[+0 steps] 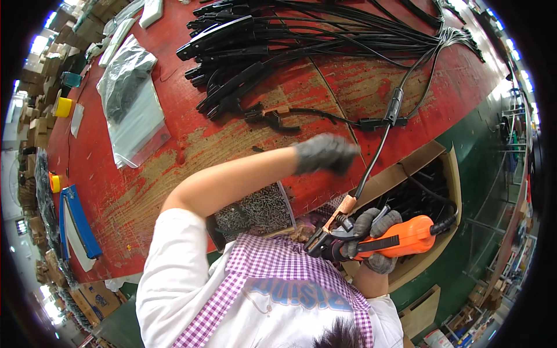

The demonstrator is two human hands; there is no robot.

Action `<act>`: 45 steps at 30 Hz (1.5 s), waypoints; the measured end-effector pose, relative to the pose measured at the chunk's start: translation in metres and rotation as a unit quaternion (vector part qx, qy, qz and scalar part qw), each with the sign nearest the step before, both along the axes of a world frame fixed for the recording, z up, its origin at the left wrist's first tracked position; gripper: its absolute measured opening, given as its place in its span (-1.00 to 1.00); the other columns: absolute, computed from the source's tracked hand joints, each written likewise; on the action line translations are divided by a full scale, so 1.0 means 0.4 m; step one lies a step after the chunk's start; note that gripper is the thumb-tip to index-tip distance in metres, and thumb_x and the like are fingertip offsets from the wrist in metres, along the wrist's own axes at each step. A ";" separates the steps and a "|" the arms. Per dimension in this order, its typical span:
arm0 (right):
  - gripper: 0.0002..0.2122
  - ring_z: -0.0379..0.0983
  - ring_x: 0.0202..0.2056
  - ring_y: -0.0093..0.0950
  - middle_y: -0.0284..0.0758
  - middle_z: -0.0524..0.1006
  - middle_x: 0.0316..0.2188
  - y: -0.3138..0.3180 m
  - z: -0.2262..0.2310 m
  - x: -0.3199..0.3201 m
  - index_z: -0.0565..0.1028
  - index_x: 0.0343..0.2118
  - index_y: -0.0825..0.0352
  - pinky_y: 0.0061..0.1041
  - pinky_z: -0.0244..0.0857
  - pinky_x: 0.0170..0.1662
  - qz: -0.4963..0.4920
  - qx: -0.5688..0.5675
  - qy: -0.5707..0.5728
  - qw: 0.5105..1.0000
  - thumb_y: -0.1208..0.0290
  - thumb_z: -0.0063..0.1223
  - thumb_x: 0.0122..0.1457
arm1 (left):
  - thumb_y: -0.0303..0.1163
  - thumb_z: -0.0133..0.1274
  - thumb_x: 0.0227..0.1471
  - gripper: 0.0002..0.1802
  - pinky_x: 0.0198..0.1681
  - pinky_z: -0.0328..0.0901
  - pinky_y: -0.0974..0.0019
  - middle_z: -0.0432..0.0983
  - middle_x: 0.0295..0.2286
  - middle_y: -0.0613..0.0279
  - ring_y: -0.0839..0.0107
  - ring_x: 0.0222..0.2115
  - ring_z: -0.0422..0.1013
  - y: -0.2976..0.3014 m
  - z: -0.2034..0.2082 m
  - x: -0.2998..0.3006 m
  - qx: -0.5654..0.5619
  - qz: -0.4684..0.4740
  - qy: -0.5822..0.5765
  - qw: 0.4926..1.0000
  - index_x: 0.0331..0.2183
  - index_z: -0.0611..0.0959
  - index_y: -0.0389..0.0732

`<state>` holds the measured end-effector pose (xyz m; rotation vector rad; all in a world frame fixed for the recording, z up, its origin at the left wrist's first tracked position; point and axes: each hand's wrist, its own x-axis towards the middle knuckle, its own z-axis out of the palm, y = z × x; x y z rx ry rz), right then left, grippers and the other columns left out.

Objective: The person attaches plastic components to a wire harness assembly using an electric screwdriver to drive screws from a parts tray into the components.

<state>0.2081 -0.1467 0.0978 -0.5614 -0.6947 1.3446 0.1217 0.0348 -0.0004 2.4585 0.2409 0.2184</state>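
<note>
Your right hand (377,240), in a grey glove, grips the orange power screwdriver (400,238) against a black clamp with a copper tip (333,229), just over the open cardboard box (447,174) at the desk's near edge. Your left hand (325,153), gloved and blurred, hovers loosely curled above the worn red desk (191,145); you cannot tell whether it holds anything. A tray of small grey screws (255,209) sits by your chest, bundled black cables (301,40) crowd the far side, and a clear plastic bag (130,98) lies left.
</note>
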 end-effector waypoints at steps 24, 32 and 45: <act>-0.59 0.42 -0.51 -0.39 -0.18 0.32 -0.34 0.112 -0.090 -0.048 0.26 -0.29 0.35 -0.41 0.36 -0.37 0.101 -0.114 0.089 0.984 0.43 0.19 -0.23 | -0.13 0.07 -0.16 -0.61 -0.31 0.27 0.41 0.40 -0.43 0.34 0.51 -0.39 0.33 -0.009 -0.030 -0.199 -0.884 -0.014 -0.114 0.453 -0.28 0.44 -0.13; -0.59 0.42 -0.53 -0.35 -0.13 0.30 -0.32 0.135 -0.086 -0.094 0.23 -0.24 0.38 -0.39 0.38 -0.51 0.035 -0.141 0.050 0.988 0.47 0.12 -0.18 | -0.09 -0.03 -0.08 -0.67 -0.38 0.31 0.42 0.40 -0.51 0.36 0.52 -0.50 0.35 -0.037 -0.018 -0.199 -0.914 0.001 -0.152 0.376 -0.35 0.44 -0.12; -0.62 0.37 -0.52 -0.37 0.01 0.27 -0.14 0.181 -0.122 -0.066 0.24 -0.20 0.37 -0.43 0.31 -0.54 0.015 -0.179 0.023 0.983 0.35 0.00 -0.10 | -0.21 -0.05 -0.04 -0.67 -0.49 0.37 0.42 0.46 -0.40 0.16 0.47 -0.50 0.42 -0.074 0.048 -0.250 -0.903 -0.004 -0.165 0.397 -0.25 0.41 -0.20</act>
